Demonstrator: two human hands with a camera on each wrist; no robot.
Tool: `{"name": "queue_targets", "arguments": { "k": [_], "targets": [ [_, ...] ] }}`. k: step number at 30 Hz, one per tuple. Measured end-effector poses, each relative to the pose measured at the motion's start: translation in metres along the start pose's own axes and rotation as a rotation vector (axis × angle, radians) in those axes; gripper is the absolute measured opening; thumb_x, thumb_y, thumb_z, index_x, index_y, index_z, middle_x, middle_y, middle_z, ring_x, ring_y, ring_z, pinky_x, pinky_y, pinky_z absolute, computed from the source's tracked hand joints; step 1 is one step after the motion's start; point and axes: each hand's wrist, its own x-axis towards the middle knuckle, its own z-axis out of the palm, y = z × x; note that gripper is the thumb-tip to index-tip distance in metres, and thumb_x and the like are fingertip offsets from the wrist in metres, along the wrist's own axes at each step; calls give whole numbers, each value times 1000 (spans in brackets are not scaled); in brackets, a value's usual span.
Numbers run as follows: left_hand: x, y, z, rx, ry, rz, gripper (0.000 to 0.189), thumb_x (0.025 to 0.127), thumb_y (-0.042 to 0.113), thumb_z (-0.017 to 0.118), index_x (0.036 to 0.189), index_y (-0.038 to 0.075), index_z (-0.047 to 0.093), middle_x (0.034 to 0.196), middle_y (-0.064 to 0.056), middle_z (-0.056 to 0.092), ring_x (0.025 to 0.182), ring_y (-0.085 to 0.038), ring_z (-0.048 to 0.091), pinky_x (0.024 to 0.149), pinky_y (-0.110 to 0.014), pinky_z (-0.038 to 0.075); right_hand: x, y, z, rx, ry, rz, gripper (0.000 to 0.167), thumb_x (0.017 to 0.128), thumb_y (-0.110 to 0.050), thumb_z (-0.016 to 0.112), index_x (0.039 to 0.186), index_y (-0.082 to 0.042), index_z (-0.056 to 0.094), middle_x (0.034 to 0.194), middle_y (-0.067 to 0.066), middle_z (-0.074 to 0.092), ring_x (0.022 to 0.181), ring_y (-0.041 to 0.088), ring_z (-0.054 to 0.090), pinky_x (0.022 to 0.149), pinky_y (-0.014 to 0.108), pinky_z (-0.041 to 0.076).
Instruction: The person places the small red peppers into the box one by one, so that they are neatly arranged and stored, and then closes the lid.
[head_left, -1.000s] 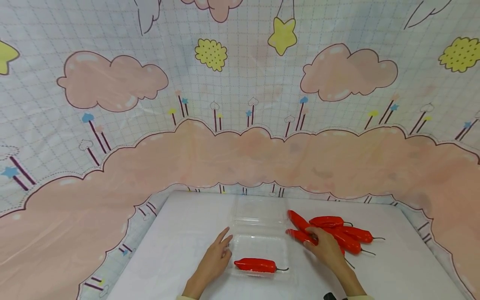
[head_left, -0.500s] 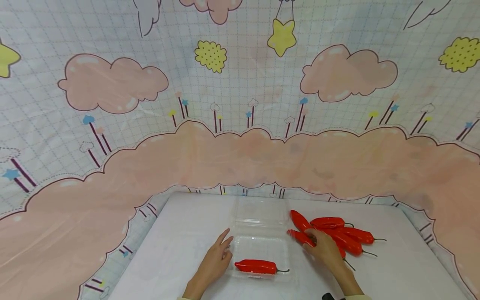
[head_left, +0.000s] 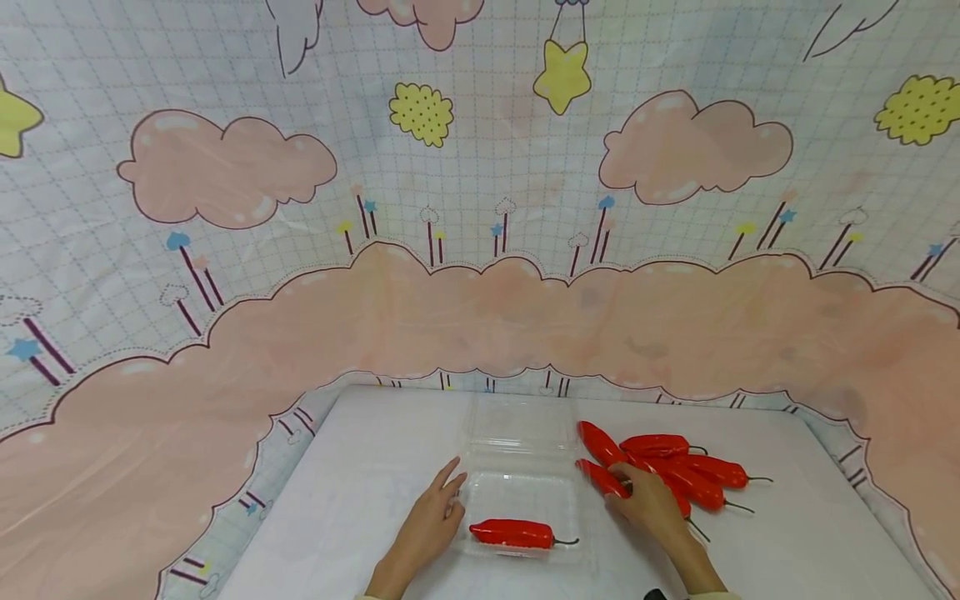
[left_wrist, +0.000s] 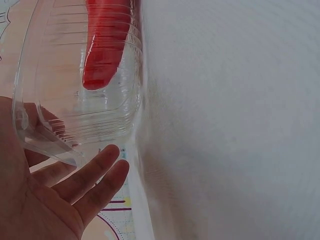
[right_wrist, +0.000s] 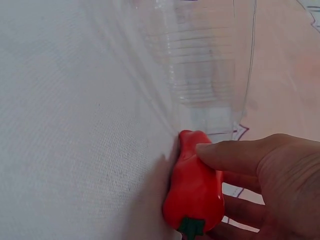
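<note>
Cuffs point(head_left: 714, 595) in pale yellow show at the near edge, the one on the right next to a small dark object point(head_left: 655, 594), too cut off to name. Farther in, between the hands, a clear box point(head_left: 517, 497) sits on the white table point(head_left: 360, 467) with one red pepper point(head_left: 512, 533) lying crosswise in its near part, tip to the left and thin dark stem to the right. The left hand point(head_left: 429, 521) is at the box's left side, fingers extended and spread, with nothing gripped. In the left wrist view part of this hand shows through the clear wall; whether it touches the plastic, I cannot tell. Across the box, the right hand point(head_left: 651, 504) has a second pepper point(head_left: 602, 477) pinched, its thumb point(right_wrist: 220, 152) laid over the top and the fingers curled in from the other side. The tip of this pepper points toward the box and comes just beside it; in the right wrist view its green cap faces the camera. Whether it is clear of the table, I cannot tell. More red peppers lie in an overlapping pile point(head_left: 697, 483) behind and to the right of that hand. Level with the pile, the clear lid point(head_left: 521, 425) lies folded back behind the box. Past the table's far edge stands a backdrop point(head_left: 480, 312) printed with pink clouds and yellow stars.
</note>
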Motion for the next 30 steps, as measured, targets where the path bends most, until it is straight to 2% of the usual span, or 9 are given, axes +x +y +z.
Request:
{"name": "queue_targets", "arguments": {
  "k": [15, 23, 30],
  "targets": [
    [0, 0, 0, -6, 4, -2, 43, 91, 6, 55, 133, -1, 58, 155, -13, 40, 113, -25, 66, 96, -46, 53, -5, -3, -11, 29, 4, 27, 53, 77, -24, 81, 125, -10, 66, 113, 9, 69, 93, 20, 60, 79, 45, 60],
    [2, -2, 1, 0, 18, 10, 42, 92, 7, 55, 133, -1, 58, 155, -13, 41, 113, -25, 66, 96, -46, 53, -5, -1, -17, 18, 71, -25, 49, 80, -21, 79, 126, -8, 66, 117, 11, 69, 101, 25, 60, 87, 49, 58],
    [1, -5, 3, 22, 14, 18, 42, 91, 7, 54, 133, -2, 58, 154, -13, 41, 112, -22, 67, 94, -45, 54, -8, 1, -24, 29, 109, -65, 46, 81, -20, 78, 124, -6, 67, 115, 14, 70, 97, 25, 61, 86, 50, 57]
  ]
}}
